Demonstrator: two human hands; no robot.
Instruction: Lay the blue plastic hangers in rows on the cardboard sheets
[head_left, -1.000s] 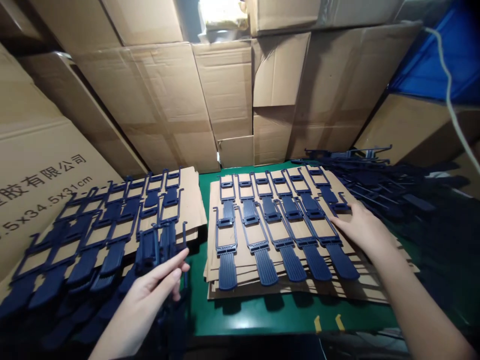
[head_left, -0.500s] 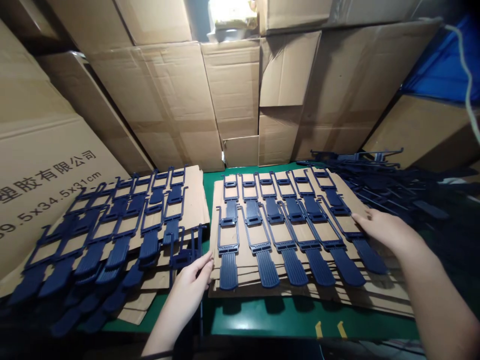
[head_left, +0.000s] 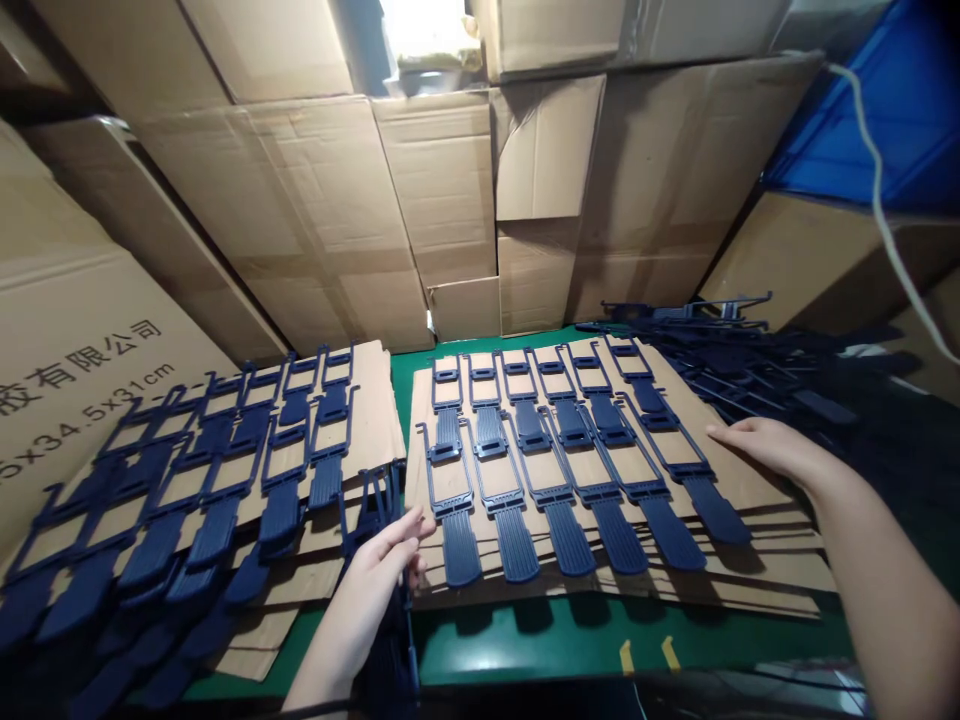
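Two rows of dark blue plastic parts, each a rectangular frame with a ribbed paddle, lie on a cardboard sheet [head_left: 742, 490]. The leftmost front part [head_left: 459, 545] has its paddle hanging past the sheet's near edge. My left hand [head_left: 379, 570] is beside that part at the sheet's left edge, fingers loosely bent and apart; whether the fingertips touch it, I cannot tell. To the right of the rightmost front part [head_left: 716, 505], my right hand [head_left: 772, 445] rests at the sheet's right side. Its fingers are stretched out and hold nothing.
Another cardboard stack [head_left: 375, 400] on the left carries more blue parts in rows. A tangled heap of blue parts [head_left: 720, 350] lies at the back right. Cardboard boxes [head_left: 300, 200] wall off the rear of the green table [head_left: 510, 640]. Two yellow strips [head_left: 627, 657] mark its front edge.
The leftmost front part's paddle has swung right, nearer its neighbour. My left fingers have loosened and spread. My right hand has drawn slightly away from the rightmost part. The view has shifted.
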